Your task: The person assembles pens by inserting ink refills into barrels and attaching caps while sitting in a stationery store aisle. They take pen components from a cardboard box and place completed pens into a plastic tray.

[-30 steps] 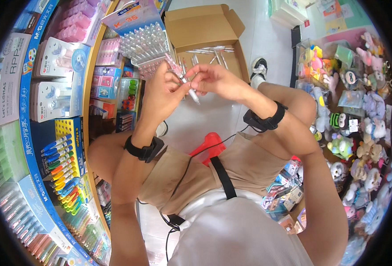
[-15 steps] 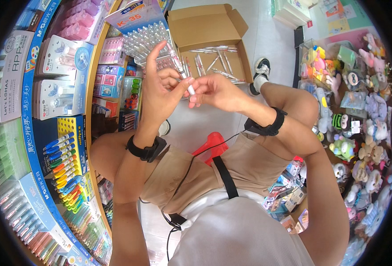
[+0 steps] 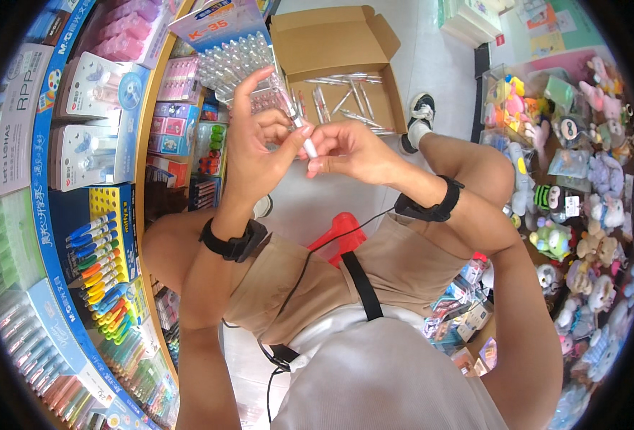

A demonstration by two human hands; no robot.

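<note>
A slim pen with a white lower end and a clear, patterned upper barrel slants between my two hands. My left hand pinches it between thumb and curled fingers, its index finger raised. My right hand has its fingers curled around the pen's white lower end, with the thumb just below. Beyond the hands lies an open brown cardboard box with several loose pens inside. Left of it, a display box holds rows of clear-topped pens.
Stationery shelves with packaged pens and markers line my left. Plush toys crowd the right side. A red plastic thing shows between my legs, and a black cable runs across my lap.
The pen stays in my hands at nearly the same place. My right fingers have shifted slightly at its lower end, the thumb a little lower.
</note>
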